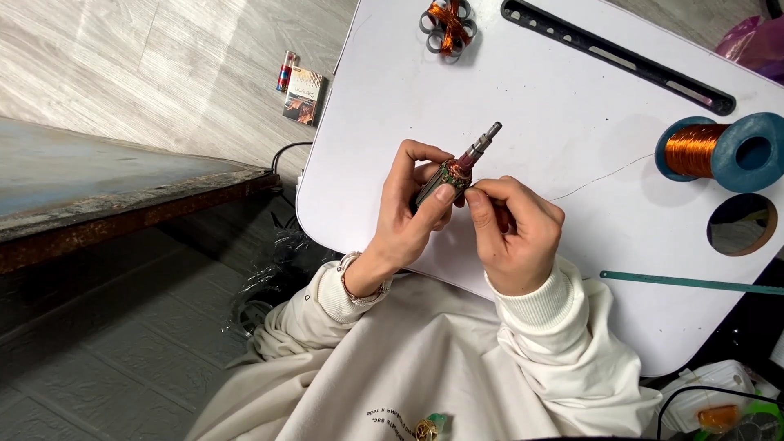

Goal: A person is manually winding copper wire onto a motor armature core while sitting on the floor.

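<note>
Copper-wound motor armature (pixel 454 173), steel shaft tilted

Wire spool (pixel 719 151) right on table (pixel 572 106); coil (pixel 447 26) at far edge.

copper wire spool (pixel 723 152), lighter (pixel 285 71), green strip (pixel 690 282).

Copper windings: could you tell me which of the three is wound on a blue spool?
The copper winding on the blue spool at the table's right edge; the others are loose or held.
</note>
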